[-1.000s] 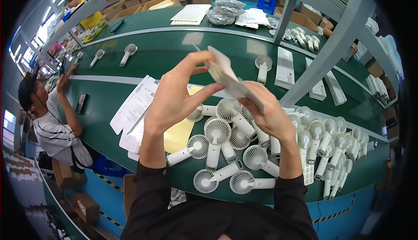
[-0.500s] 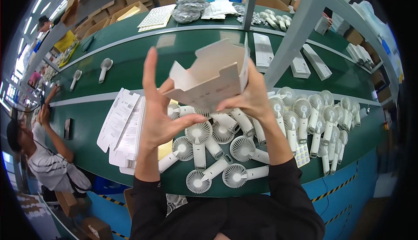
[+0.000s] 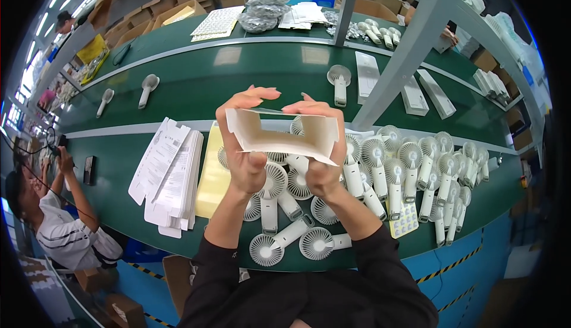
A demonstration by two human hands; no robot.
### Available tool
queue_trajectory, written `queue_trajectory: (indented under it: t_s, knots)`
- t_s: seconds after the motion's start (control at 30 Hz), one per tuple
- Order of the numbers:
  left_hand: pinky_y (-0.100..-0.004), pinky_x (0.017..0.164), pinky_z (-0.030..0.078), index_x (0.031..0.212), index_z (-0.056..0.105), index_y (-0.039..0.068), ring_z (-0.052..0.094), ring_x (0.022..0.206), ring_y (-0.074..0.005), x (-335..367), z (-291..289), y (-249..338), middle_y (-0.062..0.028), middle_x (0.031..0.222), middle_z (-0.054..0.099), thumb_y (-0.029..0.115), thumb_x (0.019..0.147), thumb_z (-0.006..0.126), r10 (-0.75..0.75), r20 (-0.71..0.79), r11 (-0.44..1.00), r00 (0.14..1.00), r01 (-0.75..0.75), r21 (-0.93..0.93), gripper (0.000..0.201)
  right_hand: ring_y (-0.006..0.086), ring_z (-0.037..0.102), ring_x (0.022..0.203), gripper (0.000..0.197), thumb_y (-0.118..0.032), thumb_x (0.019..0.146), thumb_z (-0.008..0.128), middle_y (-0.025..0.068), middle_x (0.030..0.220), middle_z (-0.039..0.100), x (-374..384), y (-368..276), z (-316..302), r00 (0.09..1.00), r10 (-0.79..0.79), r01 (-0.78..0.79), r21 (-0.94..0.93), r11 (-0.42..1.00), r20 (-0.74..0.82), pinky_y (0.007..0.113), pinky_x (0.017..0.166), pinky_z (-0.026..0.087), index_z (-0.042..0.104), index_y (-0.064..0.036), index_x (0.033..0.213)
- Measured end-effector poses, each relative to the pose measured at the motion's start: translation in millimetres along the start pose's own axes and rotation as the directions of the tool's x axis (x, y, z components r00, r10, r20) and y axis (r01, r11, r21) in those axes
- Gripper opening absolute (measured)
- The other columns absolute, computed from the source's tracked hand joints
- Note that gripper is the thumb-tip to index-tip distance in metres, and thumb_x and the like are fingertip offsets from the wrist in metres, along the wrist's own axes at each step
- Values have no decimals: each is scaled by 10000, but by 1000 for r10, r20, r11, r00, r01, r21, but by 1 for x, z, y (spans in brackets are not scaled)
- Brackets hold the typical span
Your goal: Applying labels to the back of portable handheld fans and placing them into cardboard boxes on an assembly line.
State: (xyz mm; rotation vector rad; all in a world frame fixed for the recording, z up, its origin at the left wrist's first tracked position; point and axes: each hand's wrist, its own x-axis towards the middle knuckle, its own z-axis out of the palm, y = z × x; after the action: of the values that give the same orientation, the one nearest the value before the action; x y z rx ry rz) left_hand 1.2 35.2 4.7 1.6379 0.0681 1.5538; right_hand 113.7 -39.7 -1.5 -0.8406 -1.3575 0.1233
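Observation:
A white cardboard box (image 3: 279, 143) is held up in front of me, its open end with loose flaps facing me. My left hand (image 3: 242, 170) wraps round its left side, thumb below and fingers over the far edge. On the opposite side my right hand (image 3: 328, 176) grips the box in the same way. Beneath my hands lie several white handheld fans (image 3: 274, 180), partly hidden by the box and hands. To their left are a stack of flat printed white cartons (image 3: 169, 176) and a yellow sheet (image 3: 209, 176).
More fans stand clustered at the right (image 3: 410, 155), beside a sticker sheet (image 3: 404, 221). Across a metal rail, the green belt carries single fans (image 3: 339, 84) and closed white boxes (image 3: 367, 77). A grey post (image 3: 404, 48) rises at the right. A co-worker (image 3: 65, 221) sits at the left.
The box has turned so its open end faces me, and it sits lower. My left hand, spread beside it before, now grips it. A fan now shows on the belt ahead.

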Motion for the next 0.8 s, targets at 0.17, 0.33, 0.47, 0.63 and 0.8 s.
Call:
queue_trajectory:
  t_s: [0.17, 0.33, 0.47, 0.63, 0.8]
  knots:
    - [-500, 1082, 289, 1245, 377, 26, 551, 1135, -317, -4, 10, 3, -166, 1116, 580, 578, 902, 546, -72, 13, 994, 997, 73, -78, 671, 285, 552, 1121, 702, -609, 882, 529, 189, 1089, 599, 0, -1, 4, 966, 183, -140, 224, 965, -184, 493, 1077, 314, 478, 33, 1161]
    - [-405, 994, 387, 1261, 367, 12, 582, 1045, -279, -3, 9, 2, -161, 1047, 611, 196, 914, 497, -80, 15, 995, 997, 78, 67, 413, 238, 570, 1047, 417, -313, 944, 546, 173, 1154, 550, 1, 2, -4, 969, 218, -181, 268, 946, -114, 445, 1081, 325, 440, 33, 1151]
    - [-360, 924, 435, 1207, 388, 11, 573, 948, -232, 2, 25, 14, -182, 1030, 612, 157, 839, 467, -276, -231, 961, 933, 263, -84, 404, 312, 580, 1032, 333, -275, 989, 467, 255, 1200, 497, 5, -7, 13, 948, -23, 33, 24, 999, -317, 476, 996, 447, 408, 1, 1164]
    - [-266, 854, 427, 1098, 492, 28, 550, 991, -193, 15, 32, 13, -188, 1123, 569, 246, 1046, 347, -10, -282, 967, 959, 81, 241, 266, 370, 584, 1082, 464, -412, 984, 508, 264, 1260, 488, 5, 20, -10, 964, -261, 225, -355, 907, -56, 448, 910, 495, 600, 29, 1094]
    - [-294, 809, 447, 875, 569, 23, 564, 929, -195, 10, 7, 2, -177, 1077, 609, 228, 1033, 404, 199, -132, 946, 971, -155, 284, 308, 341, 576, 1123, 350, -320, 958, 592, 217, 1207, 556, 24, -3, -12, 950, -292, 313, -371, 874, 113, 429, 946, 473, 607, 17, 1052]
